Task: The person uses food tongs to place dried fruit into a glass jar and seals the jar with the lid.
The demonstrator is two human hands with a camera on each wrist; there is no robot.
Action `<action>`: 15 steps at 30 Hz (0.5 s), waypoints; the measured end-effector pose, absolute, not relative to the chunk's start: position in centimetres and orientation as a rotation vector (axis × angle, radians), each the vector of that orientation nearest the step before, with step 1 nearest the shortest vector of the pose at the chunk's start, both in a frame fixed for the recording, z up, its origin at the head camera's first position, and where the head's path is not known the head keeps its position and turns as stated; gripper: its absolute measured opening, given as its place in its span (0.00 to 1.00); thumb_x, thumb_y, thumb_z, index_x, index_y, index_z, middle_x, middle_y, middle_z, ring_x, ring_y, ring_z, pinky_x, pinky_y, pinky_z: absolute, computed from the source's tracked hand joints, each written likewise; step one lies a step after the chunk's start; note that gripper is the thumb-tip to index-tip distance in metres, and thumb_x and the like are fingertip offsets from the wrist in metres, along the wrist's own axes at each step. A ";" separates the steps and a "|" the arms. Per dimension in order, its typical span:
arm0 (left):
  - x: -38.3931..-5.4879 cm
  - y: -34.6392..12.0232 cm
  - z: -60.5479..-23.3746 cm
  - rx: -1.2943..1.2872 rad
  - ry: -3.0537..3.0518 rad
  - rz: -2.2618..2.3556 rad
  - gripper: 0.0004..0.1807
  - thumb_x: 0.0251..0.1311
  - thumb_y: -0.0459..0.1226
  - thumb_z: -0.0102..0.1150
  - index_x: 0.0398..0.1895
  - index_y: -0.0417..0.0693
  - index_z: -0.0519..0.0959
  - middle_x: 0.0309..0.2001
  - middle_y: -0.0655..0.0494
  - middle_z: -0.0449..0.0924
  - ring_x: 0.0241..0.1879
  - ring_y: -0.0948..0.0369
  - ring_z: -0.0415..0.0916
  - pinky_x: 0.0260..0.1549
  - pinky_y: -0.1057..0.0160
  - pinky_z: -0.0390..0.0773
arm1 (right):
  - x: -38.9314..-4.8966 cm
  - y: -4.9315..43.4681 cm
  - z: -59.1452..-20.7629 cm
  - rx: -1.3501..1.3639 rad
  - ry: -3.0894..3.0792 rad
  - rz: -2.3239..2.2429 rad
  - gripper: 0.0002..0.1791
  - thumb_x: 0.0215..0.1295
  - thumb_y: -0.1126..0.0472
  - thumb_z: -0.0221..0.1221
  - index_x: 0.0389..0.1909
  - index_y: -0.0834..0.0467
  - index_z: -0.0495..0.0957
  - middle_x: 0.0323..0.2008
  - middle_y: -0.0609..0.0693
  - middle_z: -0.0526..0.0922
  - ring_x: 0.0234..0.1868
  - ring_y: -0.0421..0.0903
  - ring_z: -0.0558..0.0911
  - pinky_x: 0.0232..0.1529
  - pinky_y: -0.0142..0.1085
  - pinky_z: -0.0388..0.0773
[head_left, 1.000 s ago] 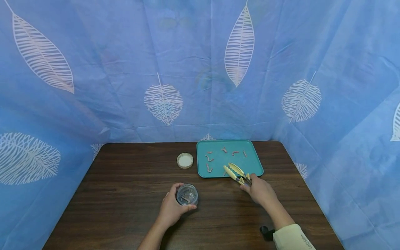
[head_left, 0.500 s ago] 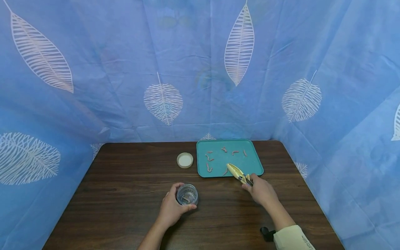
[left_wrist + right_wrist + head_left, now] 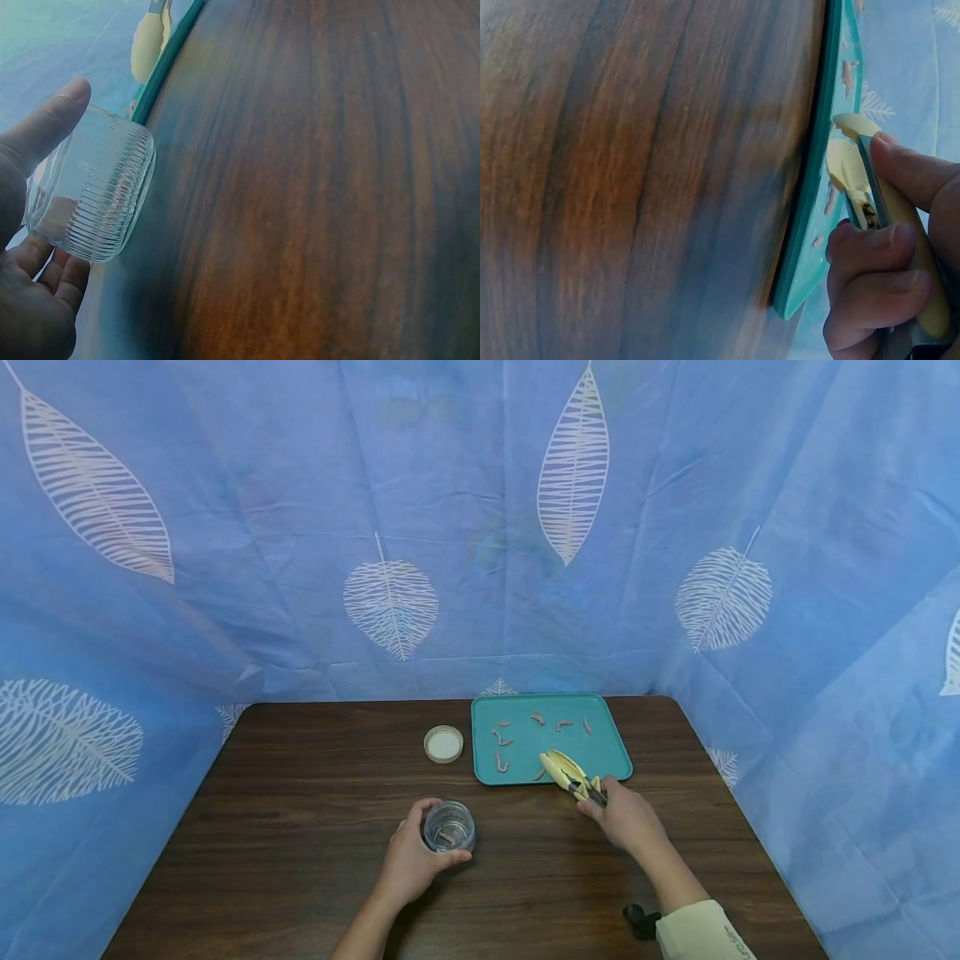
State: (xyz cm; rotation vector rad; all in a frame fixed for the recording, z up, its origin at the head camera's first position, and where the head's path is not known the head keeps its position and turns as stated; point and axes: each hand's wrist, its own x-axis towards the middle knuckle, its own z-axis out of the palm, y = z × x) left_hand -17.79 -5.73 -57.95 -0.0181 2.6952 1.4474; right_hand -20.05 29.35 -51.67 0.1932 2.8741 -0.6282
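My left hand (image 3: 414, 858) holds a clear glass jar (image 3: 450, 827), its thumb and fingers round the sides. Inside, a small pale worm-like piece shows at the bottom; ribbed glass is plain in the left wrist view. With my right hand (image 3: 628, 817) I grip pale yellow tongs (image 3: 562, 772) by the handles, thumb on one arm and fingers curled round the other. The tongs' tips hang over the front edge of a teal tray (image 3: 618, 760), slightly apart, beside a pinkish worm-like piece (image 3: 539, 774). Whether they touch it I cannot tell.
Several more pink worm-like pieces (image 3: 502, 763) lie scattered on the tray. A round lid (image 3: 443, 744) with a white inside lies left of the tray on the dark wooden table (image 3: 315, 827). Blue leaf-patterned cloth (image 3: 465, 610) hangs behind and at both sides.
The tongs' tips drew together and shifted right, then moved slightly back left toward the worm-like piece, parting a little. My left hand and the jar stay in place.
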 end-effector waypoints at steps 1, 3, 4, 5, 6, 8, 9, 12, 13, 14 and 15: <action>-17.8 -5.7 -58.0 -0.016 2.694 1.449 0.53 0.39 0.50 0.92 0.72 0.57 0.73 0.60 0.45 0.83 0.60 0.44 0.80 0.55 0.37 0.79 | -20.1 29.3 -51.7 0.194 2.871 -0.621 0.32 0.79 0.44 0.63 0.64 0.68 0.73 0.35 0.56 0.84 0.32 0.50 0.78 0.32 0.42 0.73; -17.8 -5.7 -58.0 -0.015 2.693 1.450 0.53 0.40 0.50 0.92 0.72 0.57 0.73 0.60 0.45 0.83 0.59 0.45 0.80 0.55 0.38 0.79 | -20.2 29.2 -51.7 0.184 2.872 -0.598 0.33 0.79 0.44 0.63 0.65 0.69 0.72 0.40 0.60 0.86 0.35 0.53 0.82 0.35 0.46 0.78; -17.8 -5.7 -58.0 -0.015 2.693 1.450 0.53 0.39 0.50 0.92 0.72 0.57 0.73 0.60 0.45 0.83 0.59 0.45 0.80 0.55 0.38 0.79 | -20.3 29.2 -51.7 0.176 2.875 -0.587 0.34 0.79 0.43 0.62 0.66 0.70 0.72 0.43 0.62 0.87 0.38 0.55 0.84 0.37 0.48 0.80; -17.8 -5.7 -58.0 -0.015 2.693 1.450 0.53 0.39 0.50 0.92 0.72 0.57 0.73 0.60 0.45 0.83 0.59 0.45 0.80 0.55 0.38 0.79 | -20.3 29.1 -51.6 0.170 2.875 -0.579 0.35 0.80 0.43 0.62 0.67 0.71 0.72 0.45 0.64 0.88 0.40 0.56 0.85 0.39 0.50 0.81; -17.8 -5.7 -58.1 -0.016 2.694 1.448 0.53 0.39 0.50 0.92 0.72 0.57 0.73 0.60 0.46 0.83 0.59 0.45 0.80 0.55 0.38 0.79 | -20.3 29.0 -51.6 0.162 2.875 -0.573 0.36 0.80 0.43 0.62 0.67 0.72 0.71 0.47 0.66 0.88 0.41 0.58 0.86 0.41 0.52 0.82; -17.8 -5.7 -58.1 -0.019 2.695 1.446 0.53 0.39 0.51 0.92 0.72 0.57 0.73 0.60 0.46 0.83 0.59 0.45 0.80 0.55 0.38 0.79 | -20.4 28.9 -51.5 0.146 2.878 -0.563 0.38 0.80 0.43 0.61 0.69 0.73 0.70 0.52 0.69 0.87 0.46 0.62 0.88 0.45 0.55 0.83; -17.8 -5.7 -58.1 -0.021 2.696 1.445 0.53 0.39 0.51 0.92 0.72 0.57 0.73 0.60 0.46 0.83 0.59 0.45 0.79 0.55 0.38 0.79 | -20.4 28.9 -51.5 0.142 2.879 -0.556 0.39 0.81 0.44 0.61 0.71 0.74 0.69 0.55 0.71 0.86 0.49 0.65 0.88 0.47 0.57 0.84; -17.8 -5.7 -58.0 -0.023 2.695 1.441 0.53 0.39 0.51 0.92 0.72 0.58 0.73 0.61 0.46 0.83 0.59 0.45 0.79 0.54 0.38 0.79 | -20.6 28.7 -51.3 0.144 2.865 -0.561 0.39 0.81 0.44 0.61 0.73 0.74 0.67 0.59 0.73 0.84 0.53 0.68 0.87 0.50 0.59 0.83; -17.8 -5.7 -58.0 -0.025 2.695 1.441 0.53 0.39 0.51 0.92 0.72 0.58 0.73 0.61 0.46 0.83 0.59 0.45 0.79 0.55 0.38 0.79 | -20.6 28.6 -51.2 0.141 2.864 -0.554 0.40 0.81 0.45 0.60 0.74 0.75 0.66 0.61 0.74 0.83 0.56 0.69 0.86 0.52 0.60 0.83; -17.8 -5.7 -57.9 -0.027 2.693 1.443 0.53 0.39 0.51 0.92 0.72 0.57 0.73 0.61 0.46 0.83 0.59 0.45 0.79 0.55 0.38 0.79 | -20.7 28.6 -51.1 0.139 2.860 -0.548 0.41 0.81 0.45 0.60 0.75 0.75 0.65 0.63 0.74 0.82 0.57 0.70 0.85 0.54 0.61 0.83; -17.8 -5.7 -57.9 -0.028 2.693 1.446 0.53 0.39 0.51 0.92 0.72 0.57 0.73 0.60 0.46 0.83 0.59 0.45 0.79 0.55 0.38 0.78 | -20.8 28.4 -51.0 0.137 2.854 -0.541 0.41 0.82 0.45 0.60 0.75 0.76 0.64 0.64 0.75 0.81 0.59 0.71 0.85 0.55 0.62 0.83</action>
